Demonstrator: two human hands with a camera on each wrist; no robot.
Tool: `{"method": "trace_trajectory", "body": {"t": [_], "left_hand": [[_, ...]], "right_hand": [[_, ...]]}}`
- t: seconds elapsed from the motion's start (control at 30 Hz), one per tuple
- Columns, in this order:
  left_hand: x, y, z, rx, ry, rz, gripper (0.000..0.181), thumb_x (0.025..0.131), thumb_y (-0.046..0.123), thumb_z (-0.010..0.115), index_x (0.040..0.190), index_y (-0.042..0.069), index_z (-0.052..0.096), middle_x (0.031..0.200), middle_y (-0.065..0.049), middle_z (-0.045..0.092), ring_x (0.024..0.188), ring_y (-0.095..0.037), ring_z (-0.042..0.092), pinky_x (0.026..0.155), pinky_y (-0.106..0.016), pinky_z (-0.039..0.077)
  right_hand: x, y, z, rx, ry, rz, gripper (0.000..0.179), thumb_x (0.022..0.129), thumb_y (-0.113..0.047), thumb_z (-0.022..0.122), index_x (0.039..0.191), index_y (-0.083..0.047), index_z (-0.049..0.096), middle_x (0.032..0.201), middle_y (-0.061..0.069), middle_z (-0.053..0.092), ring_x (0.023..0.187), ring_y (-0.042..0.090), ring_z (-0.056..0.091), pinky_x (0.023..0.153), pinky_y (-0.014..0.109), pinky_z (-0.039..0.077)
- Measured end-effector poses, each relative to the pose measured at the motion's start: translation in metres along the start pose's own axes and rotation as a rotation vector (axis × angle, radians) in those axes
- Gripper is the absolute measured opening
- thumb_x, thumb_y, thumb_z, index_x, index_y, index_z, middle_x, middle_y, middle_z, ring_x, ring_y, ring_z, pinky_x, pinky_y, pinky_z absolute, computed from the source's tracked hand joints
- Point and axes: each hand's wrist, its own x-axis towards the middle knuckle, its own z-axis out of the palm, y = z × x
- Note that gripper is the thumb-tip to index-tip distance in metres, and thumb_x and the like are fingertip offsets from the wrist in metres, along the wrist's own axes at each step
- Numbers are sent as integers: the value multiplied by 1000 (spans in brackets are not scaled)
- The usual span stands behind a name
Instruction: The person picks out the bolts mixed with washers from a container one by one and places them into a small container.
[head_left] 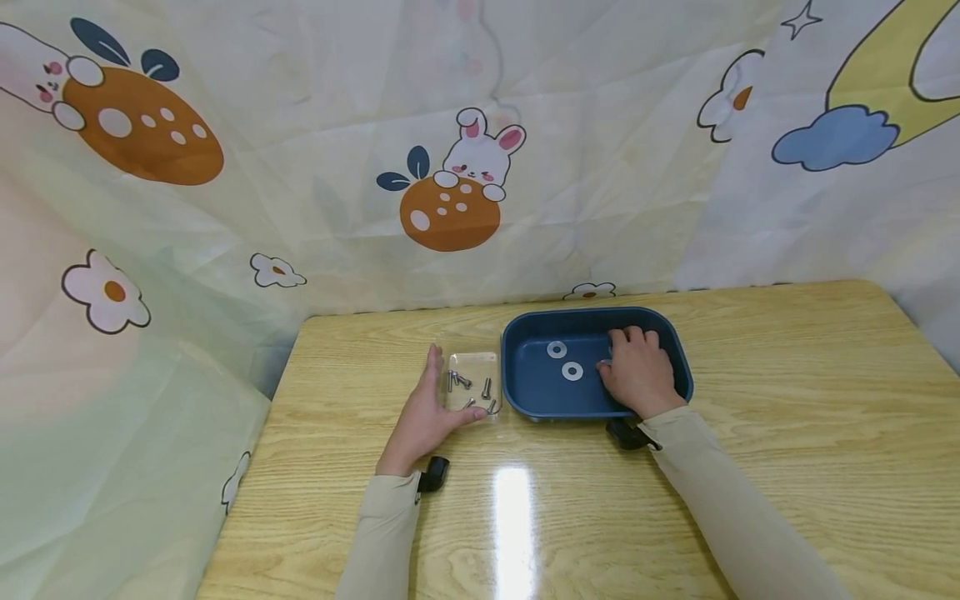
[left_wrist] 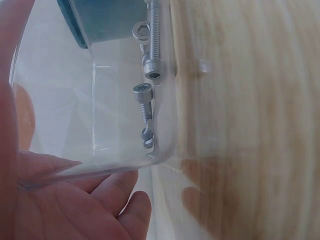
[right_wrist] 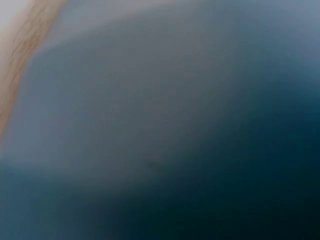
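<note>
A clear plastic box with several metal socket-head screws in it stands left of a dark blue tray. My left hand rests against the box, fingers straight along its left side and thumb across the near side. The left wrist view shows screws through the clear wall. Two flat washers lie on the tray floor. My right hand reaches into the tray's right part, fingers bent downward. A pale sliver, perhaps another washer, shows by the thumb; whether it is pinched is hidden. The right wrist view is blurred.
Box and tray stand side by side near the far edge of a wood-grain table. A printed cloth hangs behind the table and along its left side. Each wrist wears a small black camera.
</note>
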Motion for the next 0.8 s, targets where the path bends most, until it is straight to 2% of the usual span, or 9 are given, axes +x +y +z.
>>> {"method": "trace_trajectory", "body": {"t": [0.23,0.57,0.8], "left_hand": [[0,0,1,-2,-4,3,126,61,55,80,144,38,-13,153,3,13,137,-23,22,107,-48,24],[1,1,1,-10,-2,-12,127,58,57,80,144,39,-13,153,5,12,138,-19,19,108,-46,21],[0,1,0,-18,-6,3,127,59,58,79,144,39,-14,154,4,11,138,-20,17,108,-47,21]], "right_hand": [[0,1,-1,21,-23,-9,39,88,-15,61,120,5,53,119,29,45,105,45,40,81,57,41],[1,-3,-6,22,-48,99,23,88,-10,59,110,-3,62,103,25,52,95,40,44,72,55,45],[2,-2,-6,13,-60,96,20,90,-8,55,106,-3,65,99,24,53,91,39,47,68,55,46]]}}
